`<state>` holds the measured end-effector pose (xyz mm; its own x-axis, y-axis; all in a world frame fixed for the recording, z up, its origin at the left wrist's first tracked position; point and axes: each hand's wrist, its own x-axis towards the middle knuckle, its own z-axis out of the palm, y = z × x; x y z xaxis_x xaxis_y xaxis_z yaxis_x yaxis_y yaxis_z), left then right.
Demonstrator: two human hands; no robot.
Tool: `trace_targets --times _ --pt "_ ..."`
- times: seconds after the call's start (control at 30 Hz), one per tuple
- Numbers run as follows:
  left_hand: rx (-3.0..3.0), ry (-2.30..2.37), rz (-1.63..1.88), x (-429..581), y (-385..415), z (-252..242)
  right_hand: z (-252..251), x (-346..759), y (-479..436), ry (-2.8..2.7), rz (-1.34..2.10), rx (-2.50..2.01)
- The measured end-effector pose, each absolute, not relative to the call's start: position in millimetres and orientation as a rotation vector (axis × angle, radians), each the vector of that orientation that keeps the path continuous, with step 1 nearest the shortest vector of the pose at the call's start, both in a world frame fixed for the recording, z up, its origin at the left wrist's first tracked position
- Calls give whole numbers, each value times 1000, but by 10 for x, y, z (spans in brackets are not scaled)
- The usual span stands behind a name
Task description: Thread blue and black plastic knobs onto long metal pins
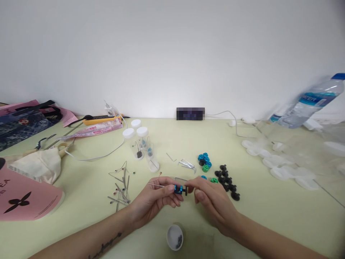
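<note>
My left hand (155,196) pinches a small blue metal collar (178,189) between thumb and fingers. A black disc-ended piece (185,191) sticks out of the collar's right side, and a thin metal rod (156,185) extends left from the grip. My right hand (212,198) is curled close on the right. Its index fingertip meets the end of a thin bent hex key (181,179), which lies across the top of the collar. The hex key's other end seems to reach the collar. Below the hands stands a small white cup (169,237) with tiny dark screws inside.
Bent metal rods (124,187) lie left; loose hex keys (187,164), blue and green collars (206,158) and black pieces (226,180) lie right of centre. Lidded clear jars (142,140) stand behind. A pink cup (29,194) is at left, a water bottle (309,102) at right.
</note>
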<state>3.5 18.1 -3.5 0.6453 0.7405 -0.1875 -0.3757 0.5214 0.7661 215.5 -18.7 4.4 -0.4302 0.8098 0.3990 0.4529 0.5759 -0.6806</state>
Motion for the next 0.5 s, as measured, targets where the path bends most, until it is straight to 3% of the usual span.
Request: trace_targets --times 0.5 --pt "754 548 708 41 177 -26 43 2164 -171 -2098 585 -1001"
